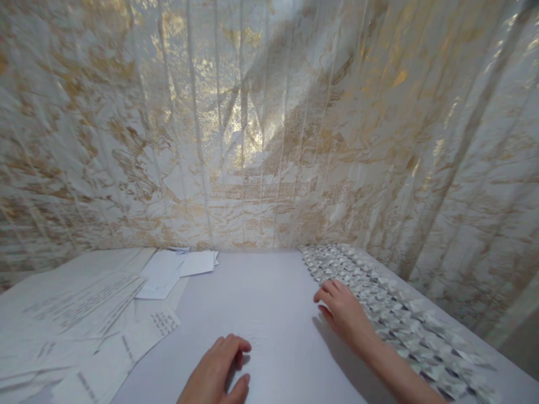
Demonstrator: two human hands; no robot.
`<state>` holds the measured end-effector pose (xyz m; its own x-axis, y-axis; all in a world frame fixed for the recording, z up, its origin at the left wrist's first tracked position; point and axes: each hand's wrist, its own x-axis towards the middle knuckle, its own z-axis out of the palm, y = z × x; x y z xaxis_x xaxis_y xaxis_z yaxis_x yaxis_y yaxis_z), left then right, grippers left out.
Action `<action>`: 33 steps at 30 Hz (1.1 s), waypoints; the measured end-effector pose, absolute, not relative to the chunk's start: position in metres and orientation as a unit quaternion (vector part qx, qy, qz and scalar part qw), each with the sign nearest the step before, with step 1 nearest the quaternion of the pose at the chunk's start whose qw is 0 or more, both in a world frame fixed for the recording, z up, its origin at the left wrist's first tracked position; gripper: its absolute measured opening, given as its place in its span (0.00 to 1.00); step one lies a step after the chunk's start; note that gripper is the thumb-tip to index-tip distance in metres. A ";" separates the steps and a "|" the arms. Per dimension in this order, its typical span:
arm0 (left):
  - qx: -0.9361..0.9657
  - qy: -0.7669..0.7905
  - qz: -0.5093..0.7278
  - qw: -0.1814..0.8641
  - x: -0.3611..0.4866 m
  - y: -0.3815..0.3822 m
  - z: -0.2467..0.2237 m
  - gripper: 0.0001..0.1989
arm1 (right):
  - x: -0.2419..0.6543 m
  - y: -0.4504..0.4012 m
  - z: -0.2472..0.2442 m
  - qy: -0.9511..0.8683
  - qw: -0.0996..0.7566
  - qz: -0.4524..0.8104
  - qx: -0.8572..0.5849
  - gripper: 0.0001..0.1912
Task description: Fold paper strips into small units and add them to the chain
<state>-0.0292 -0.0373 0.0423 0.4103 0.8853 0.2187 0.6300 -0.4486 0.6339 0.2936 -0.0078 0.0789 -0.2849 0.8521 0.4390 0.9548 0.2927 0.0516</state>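
My left hand is low over the white table, its thumb and loosely curled fingers apart and nothing between them. Farther right and forward, my right hand hangs above the tabletop with its fingers bent and thumb apart, also holding nothing. It is nearest to rows of small folded paper pieces, white and grey, packed closely along the table's right side. My right forearm passes in front of part of these rows. Whether my right fingertips touch any piece cannot be made out.
Printed sheets of paper overlap across the left side of the table. Behind them are blank white paper slips and another small stack of white slips. A white and gold patterned curtain hangs along the table's far edge.
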 end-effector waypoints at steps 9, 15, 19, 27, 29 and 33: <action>0.790 0.571 0.222 -0.006 -0.165 0.009 0.035 0.27 | 0.195 -0.024 0.043 -0.867 0.267 -0.008 -0.420 0.17; 0.773 0.603 0.186 -0.065 -0.221 0.008 0.007 0.25 | 0.186 -0.021 0.022 -0.885 0.255 0.031 -0.389 0.18; 0.782 0.589 0.191 -0.067 -0.221 0.012 -0.002 0.25 | 0.189 -0.020 0.021 -0.889 0.263 0.013 -0.376 0.17; 0.767 0.587 0.252 -0.061 -0.226 0.017 -0.006 0.18 | 0.190 -0.018 0.016 -0.890 0.279 0.016 -0.359 0.20; 0.769 0.579 0.266 -0.053 -0.217 0.015 0.003 0.15 | 0.188 -0.018 0.016 -0.888 0.285 0.026 -0.361 0.22; 0.800 0.510 0.315 -0.003 -0.162 -0.007 0.034 0.10 | 0.189 -0.021 0.027 -0.889 0.307 0.040 -0.338 0.28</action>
<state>-0.1616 -0.0065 0.0337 0.2813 0.8144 0.5076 0.8180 -0.4800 0.3169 0.1892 -0.0208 0.0271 -0.5834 0.6253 0.5183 0.5761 0.7684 -0.2785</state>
